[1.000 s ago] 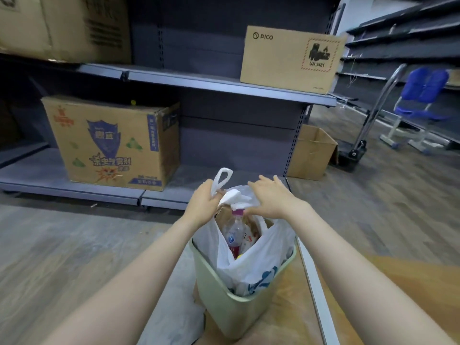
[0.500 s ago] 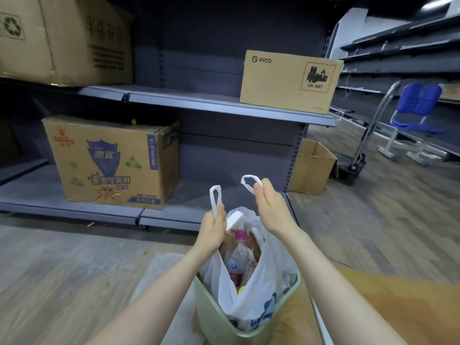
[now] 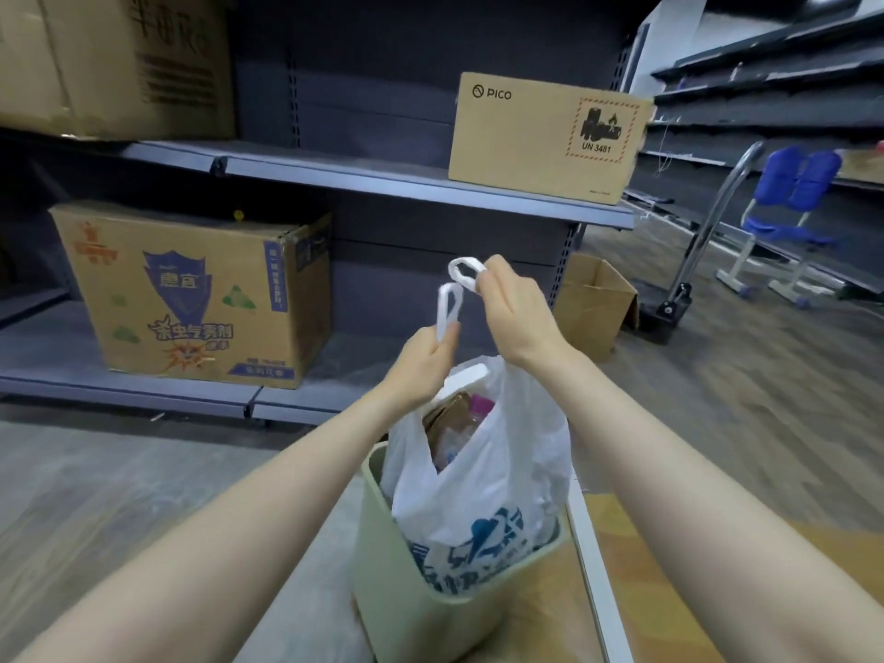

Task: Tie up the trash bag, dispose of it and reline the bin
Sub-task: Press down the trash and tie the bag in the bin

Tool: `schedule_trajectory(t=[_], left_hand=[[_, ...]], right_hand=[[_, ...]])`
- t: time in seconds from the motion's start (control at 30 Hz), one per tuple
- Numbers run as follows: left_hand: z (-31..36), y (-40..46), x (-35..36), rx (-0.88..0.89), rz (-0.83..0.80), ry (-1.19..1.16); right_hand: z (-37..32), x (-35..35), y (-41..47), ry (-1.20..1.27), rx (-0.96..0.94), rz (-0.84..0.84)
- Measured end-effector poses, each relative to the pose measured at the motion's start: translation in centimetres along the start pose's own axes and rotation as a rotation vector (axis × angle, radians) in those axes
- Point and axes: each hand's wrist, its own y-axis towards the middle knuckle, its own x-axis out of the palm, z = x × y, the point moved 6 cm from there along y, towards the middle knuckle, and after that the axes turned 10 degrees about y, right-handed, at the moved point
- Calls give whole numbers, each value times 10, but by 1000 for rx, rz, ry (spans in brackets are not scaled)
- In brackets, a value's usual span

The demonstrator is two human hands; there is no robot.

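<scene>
the white trash bag is seen inside the pale green bin at 6 o'clock, one handle loop being pinched by the left hand and the other loop by the right hand, both raised at 12 o'clock above the bag.

White trash bag with blue print (lettering blurred), pale green bin, brown PICO box with red-hatched label, blue chair.

The wooden floor carries the green bin — and an open cardboard box.
</scene>
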Motion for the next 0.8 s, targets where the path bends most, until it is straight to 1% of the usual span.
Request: schedule_trajectory(t=[0.07,0.13,0.2,0.27,0.33,0.47,0.57,0.67,0.73,0.8], left_hand=[[-3,2,-12,0,35,11],[-12,-4,-14,-12,26,101],[-21,-6,-18,-18,26,103],[-24,-5,-27,-28,71,35],[-22,-6,-27,-24,73,17],[-30,-19,-11,-36,71,85],[-44,-26,-7,-88,86,79],[-54,-30,-10,-9,50,137],[-55,-33,-14,19,25,237],[-56,-36,-19,30,4,251]], right_hand=[[-3,-8,6,-17,-33,26],[2,-1,1,-131,-40,-47],[7,7,-3,-183,-49,-75],[5,5,2,-98,-50,-25],[1,7,6,16,8,-17],[9,41,-11,211,202,-217],[7,64,-24,277,218,-324],[10,84,-30,224,215,-362],[10,95,-28,142,185,-339],[11,105,-25,97,165,-291]])
